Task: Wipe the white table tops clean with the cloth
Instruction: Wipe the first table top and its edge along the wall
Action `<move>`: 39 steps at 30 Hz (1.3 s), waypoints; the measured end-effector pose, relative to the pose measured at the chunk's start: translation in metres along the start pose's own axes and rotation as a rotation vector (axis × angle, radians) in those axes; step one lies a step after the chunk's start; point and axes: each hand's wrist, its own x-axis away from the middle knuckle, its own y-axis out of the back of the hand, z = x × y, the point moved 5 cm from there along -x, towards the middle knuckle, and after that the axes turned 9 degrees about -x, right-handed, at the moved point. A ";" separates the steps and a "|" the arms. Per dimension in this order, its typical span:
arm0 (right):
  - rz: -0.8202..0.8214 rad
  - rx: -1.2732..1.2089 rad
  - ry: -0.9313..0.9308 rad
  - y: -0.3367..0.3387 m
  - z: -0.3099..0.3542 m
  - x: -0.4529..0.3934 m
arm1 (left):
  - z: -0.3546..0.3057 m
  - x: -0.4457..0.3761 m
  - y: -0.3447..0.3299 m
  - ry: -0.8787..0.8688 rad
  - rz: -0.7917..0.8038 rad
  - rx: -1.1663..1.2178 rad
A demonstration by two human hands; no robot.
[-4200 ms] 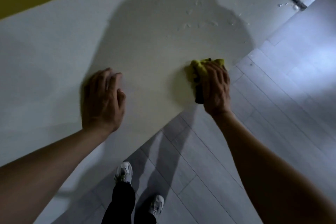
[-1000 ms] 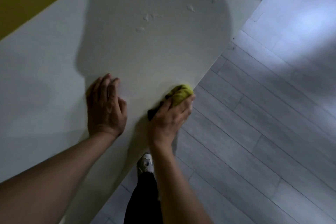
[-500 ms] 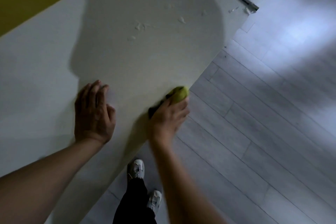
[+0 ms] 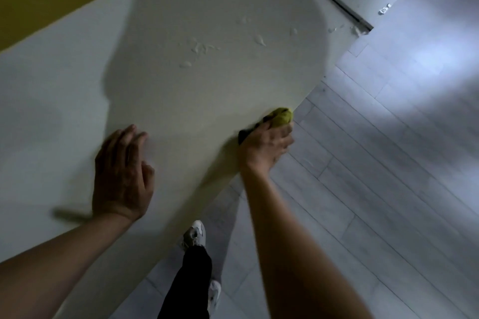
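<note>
- Head view: wiping is mid-pass along the near edge of the white table top (image 4: pixel 181 101); wet droplets (image 4: pixel 199 48) at upper centre look unwiped, so the next stroke likely sweeps up there
- Right hand (image 4: pixel 264 147) clenches the yellow cloth (image 4: pixel 282 116) at centre right
- Left hand (image 4: pixel 121 176) rests flat, fingers released, holding nothing

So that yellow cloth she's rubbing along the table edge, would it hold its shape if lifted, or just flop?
Probably flop: the yellow cloth looks bunched into a soft wad under the right hand, not flat or stiff. It likely weighs little, since the fingers cover most of it. It may be damp, given droplets on the table.
</note>
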 end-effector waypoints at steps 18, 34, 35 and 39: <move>0.163 0.001 0.151 -0.003 -0.039 0.127 | 0.001 0.001 0.001 0.006 0.023 0.008; -0.004 0.362 0.338 -0.007 0.055 -0.104 | 0.003 0.001 -0.001 0.037 0.063 0.048; -0.005 0.392 0.422 -0.008 0.059 -0.106 | 0.003 0.001 -0.001 0.034 0.060 0.049; 0.105 0.447 0.654 -0.016 0.070 -0.092 | 0.004 0.002 -0.001 0.016 0.053 0.055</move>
